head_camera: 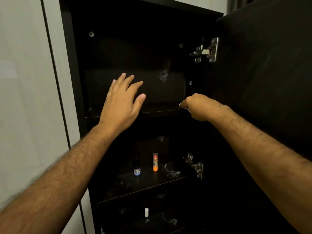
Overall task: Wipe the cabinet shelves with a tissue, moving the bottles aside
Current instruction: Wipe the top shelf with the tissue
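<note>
A home, by the look: a dark wall cabinet (door open on metal hinges) holding small bottles.

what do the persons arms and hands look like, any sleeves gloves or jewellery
Both forearms are bare as far as the frame shows, with no sleeves in view, and both are visibly hairy. The left hand and right hand wear no gloves. No watch, bracelet or ring shows on the visible wrists and fingers; the right hand's fingers are hidden.

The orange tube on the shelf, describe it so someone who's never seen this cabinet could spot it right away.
In the open dark cabinet, look at the middle shelf, below both hands. Two small containers stand there upright and apart; the orange tube is the right-hand one, taller and brightly coloured, whereas the dark bottle beside it has a blue label.
</note>
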`<state>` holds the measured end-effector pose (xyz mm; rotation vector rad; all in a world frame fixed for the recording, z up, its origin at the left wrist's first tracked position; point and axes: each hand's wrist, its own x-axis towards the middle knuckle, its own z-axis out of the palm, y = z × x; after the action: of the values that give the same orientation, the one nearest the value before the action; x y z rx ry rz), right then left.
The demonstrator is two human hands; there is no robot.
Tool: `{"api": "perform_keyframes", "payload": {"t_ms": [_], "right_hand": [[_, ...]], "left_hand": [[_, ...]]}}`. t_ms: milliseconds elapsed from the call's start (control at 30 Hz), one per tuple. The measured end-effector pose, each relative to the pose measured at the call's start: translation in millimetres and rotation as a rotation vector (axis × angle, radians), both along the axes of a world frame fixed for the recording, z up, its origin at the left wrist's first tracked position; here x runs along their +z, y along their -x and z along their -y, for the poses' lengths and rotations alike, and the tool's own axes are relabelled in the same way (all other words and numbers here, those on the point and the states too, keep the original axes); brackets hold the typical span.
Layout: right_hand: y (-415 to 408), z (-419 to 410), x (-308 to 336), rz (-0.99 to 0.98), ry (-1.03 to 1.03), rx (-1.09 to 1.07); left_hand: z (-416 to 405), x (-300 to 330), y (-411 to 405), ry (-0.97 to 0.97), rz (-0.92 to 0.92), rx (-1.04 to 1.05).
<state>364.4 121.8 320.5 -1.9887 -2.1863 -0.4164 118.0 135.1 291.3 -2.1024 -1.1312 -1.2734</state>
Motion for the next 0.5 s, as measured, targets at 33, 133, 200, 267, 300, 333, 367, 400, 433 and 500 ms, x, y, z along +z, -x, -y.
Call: {"api": "perform_keyframes", "payload": {"t_ms": [33,133,200,267,300,333,367,400,433,500], "right_hand": [[1,-2,0,0.073,-0.008,-0.028],[6,-7,1,0.257,0.016,-0.080],[10,-8,4,0.354,0.031,-0.096],[12,-8,3,0.378,0.050,-0.104],[12,-7,2,0.369,0.060,-0.102],[13,-6,1,0.356,0.061,-0.097],[12,-4,1,0.337,0.058,-0.090],[12,-2,1,0.315,0.056,-0.085],[12,1,3,0.289,0.055,-0.090],[15,5,8,0.252,0.052,-0.122]], "left_hand": [[0,1,0,0.003,0.002,-0.004],[-1,1,-1,0.018,-0.009,-0.017],[-2,2,-1,0.035,-0.016,-0.020],[-3,5,-1,0.060,-0.026,-0.019],[-4,6,0,0.073,-0.031,-0.021],[-5,7,1,0.083,-0.037,-0.025],[-5,8,2,0.090,-0.044,-0.031],[-6,8,3,0.096,-0.052,-0.034],[-7,9,5,0.102,-0.060,-0.040],[-7,10,8,0.116,-0.065,-0.051]]}}
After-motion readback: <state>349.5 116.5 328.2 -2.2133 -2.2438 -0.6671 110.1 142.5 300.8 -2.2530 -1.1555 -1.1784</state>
